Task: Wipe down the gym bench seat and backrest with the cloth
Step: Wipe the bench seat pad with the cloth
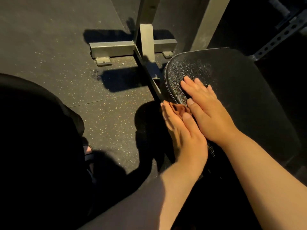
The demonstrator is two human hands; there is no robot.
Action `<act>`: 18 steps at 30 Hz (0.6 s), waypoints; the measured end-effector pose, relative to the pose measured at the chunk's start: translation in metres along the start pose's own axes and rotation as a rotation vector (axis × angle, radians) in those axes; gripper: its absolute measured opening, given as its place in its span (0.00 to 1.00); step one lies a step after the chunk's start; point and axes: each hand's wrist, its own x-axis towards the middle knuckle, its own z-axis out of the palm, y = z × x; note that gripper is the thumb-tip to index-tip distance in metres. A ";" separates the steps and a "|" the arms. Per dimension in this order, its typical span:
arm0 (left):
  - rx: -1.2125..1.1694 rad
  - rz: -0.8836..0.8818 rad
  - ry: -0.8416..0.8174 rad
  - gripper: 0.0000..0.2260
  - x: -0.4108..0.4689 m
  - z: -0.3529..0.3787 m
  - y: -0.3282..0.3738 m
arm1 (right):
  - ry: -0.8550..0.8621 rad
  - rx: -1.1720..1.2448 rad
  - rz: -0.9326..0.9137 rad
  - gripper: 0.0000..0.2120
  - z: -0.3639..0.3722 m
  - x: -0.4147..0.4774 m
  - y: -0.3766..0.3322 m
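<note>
Two hands: close together at the seat's 8 o'clock edge.
Left hand (181, 130): pinches cloth (178, 108) between thumb and fingers, just off the edge.
Right hand (206, 112): flat, fingers straight, resting on seat (240, 83).
Seat axis: 10 to 4 o'clock; pad lies at 2 o'clock from cloth.
</note>
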 end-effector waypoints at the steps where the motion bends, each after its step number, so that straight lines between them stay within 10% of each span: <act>1: 0.017 0.011 -0.018 0.28 -0.016 0.002 -0.007 | -0.002 0.002 -0.007 0.24 0.000 -0.001 0.000; 12: 0.007 -0.014 0.087 0.24 0.064 -0.007 0.019 | -0.054 0.029 0.031 0.24 -0.012 -0.056 0.016; 18: 0.048 0.033 -0.032 0.31 -0.042 0.013 -0.024 | -0.048 0.092 0.050 0.24 -0.017 -0.071 0.017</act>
